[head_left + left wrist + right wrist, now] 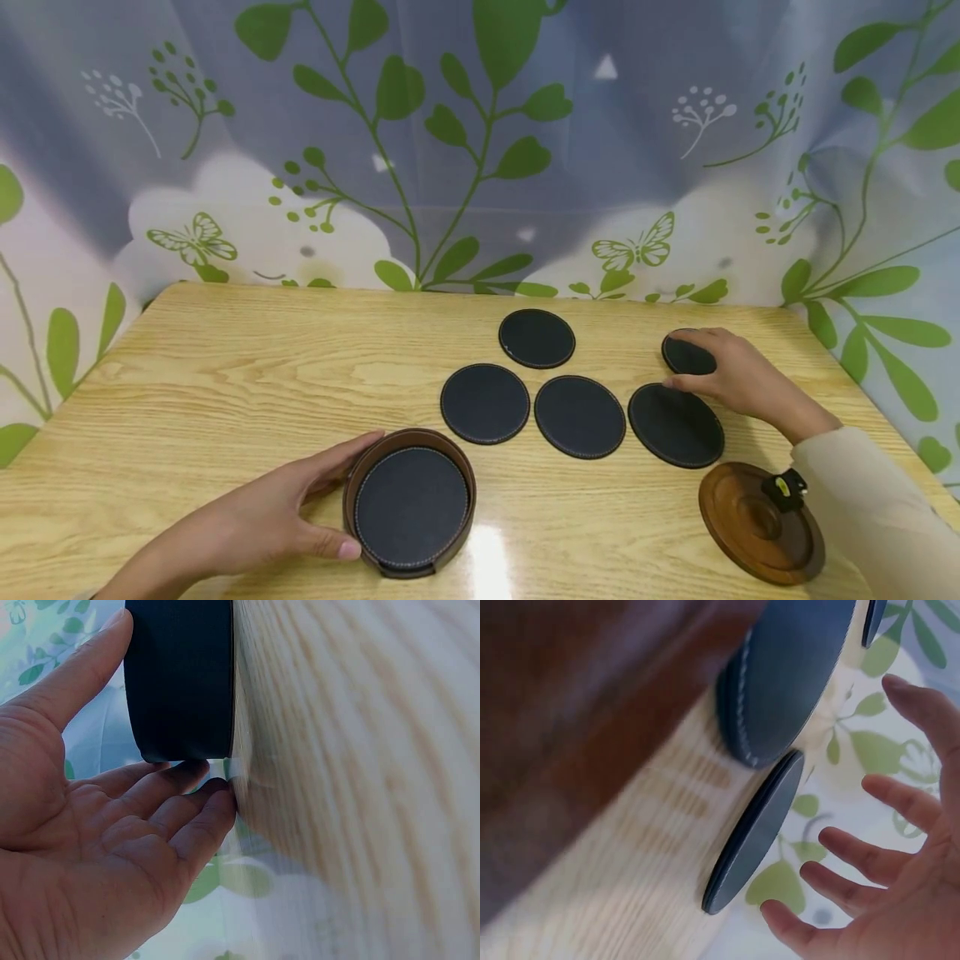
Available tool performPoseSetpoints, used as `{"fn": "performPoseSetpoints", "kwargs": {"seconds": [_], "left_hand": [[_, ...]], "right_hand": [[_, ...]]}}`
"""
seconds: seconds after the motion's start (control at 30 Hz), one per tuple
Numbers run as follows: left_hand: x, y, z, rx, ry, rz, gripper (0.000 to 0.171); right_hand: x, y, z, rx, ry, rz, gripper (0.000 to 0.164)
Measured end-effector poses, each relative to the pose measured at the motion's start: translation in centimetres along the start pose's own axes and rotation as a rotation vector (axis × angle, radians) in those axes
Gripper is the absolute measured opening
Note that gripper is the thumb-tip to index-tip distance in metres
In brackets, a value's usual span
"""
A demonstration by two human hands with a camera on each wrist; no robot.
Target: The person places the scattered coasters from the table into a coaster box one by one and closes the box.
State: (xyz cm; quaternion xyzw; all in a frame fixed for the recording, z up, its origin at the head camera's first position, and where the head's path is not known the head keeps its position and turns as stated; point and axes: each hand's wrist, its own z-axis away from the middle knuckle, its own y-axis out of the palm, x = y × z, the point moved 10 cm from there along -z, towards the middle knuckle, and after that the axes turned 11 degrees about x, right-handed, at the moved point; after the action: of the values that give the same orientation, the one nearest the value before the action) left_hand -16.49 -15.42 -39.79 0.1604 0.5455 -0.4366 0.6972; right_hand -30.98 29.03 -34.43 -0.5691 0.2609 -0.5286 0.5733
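Observation:
A round brown coaster holder (468,533) stands near the table's front, with a black stitched coaster (411,507) lying inside. My left hand (255,521) holds its left side, thumb at the near side and fingers toward the far side. In the left wrist view the thumb touches the holder's dark wall (180,682). Over at the right, my right hand (742,379) hovers with fingers spread above a small-looking black coaster (686,358). Its thumb is over the edge of another black coaster (675,427). In the right wrist view nothing lies in that hand.
More black coasters lie flat mid-table: one at the back (537,338), one at left (485,404), one between (580,417). A round brown wooden disc (738,542) sits below the right forearm, which wears a black strap (784,490). A leaf-patterned curtain (480,167) hangs behind the table.

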Motion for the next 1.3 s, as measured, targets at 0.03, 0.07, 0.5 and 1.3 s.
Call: {"fn": "performPoseSetpoints", "kwargs": {"seconds": [0.03, 0.07, 0.5, 1.3], "left_hand": [[0.0, 0.0, 0.0, -0.002, -0.004, -0.004, 0.108], [0.1, -0.1, 0.0, -0.005, -0.008, -0.01, 0.108], [0.2, 0.0, -0.1, -0.005, -0.02, -0.017, 0.109], [0.1, -0.1, 0.0, -0.017, -0.026, -0.034, 0.109]], "right_hand": [[-0.2, 0.0, -0.1, 0.003, -0.003, -0.003, 0.076], [-0.4, 0.0, -0.3, 0.007, -0.006, -0.007, 0.076], [-3.4, 0.4, -1.5, 0.073, -0.018, -0.012, 0.073], [-5.4, 1.2, -2.6, 0.2, 0.045, -0.04, 0.082]]}}
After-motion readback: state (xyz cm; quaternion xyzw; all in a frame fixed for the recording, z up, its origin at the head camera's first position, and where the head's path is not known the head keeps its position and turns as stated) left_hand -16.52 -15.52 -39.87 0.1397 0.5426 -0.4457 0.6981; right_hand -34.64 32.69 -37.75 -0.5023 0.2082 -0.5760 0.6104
